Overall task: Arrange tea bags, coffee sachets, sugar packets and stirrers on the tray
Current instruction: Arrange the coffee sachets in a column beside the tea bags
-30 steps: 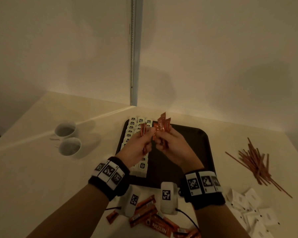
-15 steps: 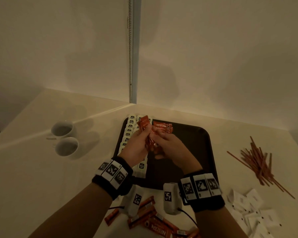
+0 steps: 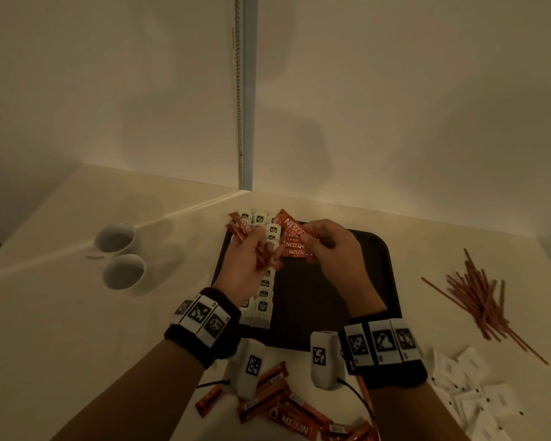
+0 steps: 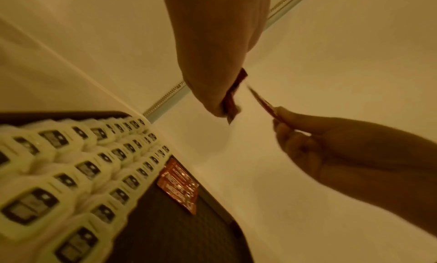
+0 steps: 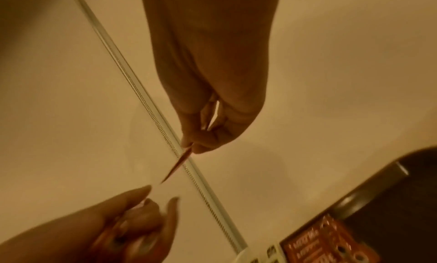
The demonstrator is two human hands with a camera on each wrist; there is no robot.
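Cups [image 3: 121,256] sit at nine o'clock of the black tray [image 3: 372,281], stirrers [image 3: 481,294] at three. Left hand [image 3: 248,265] clutches a fan of coffee sachets [image 3: 240,229] pointing eleven o'clock; right hand [image 3: 331,249] pinches one sachet [image 3: 291,229] above two sachets lying crosswise [image 3: 296,249] beside tea bags [image 3: 263,305].

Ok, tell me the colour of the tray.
The tray is black, or at least very dark in this dim light. The head view shows it best.
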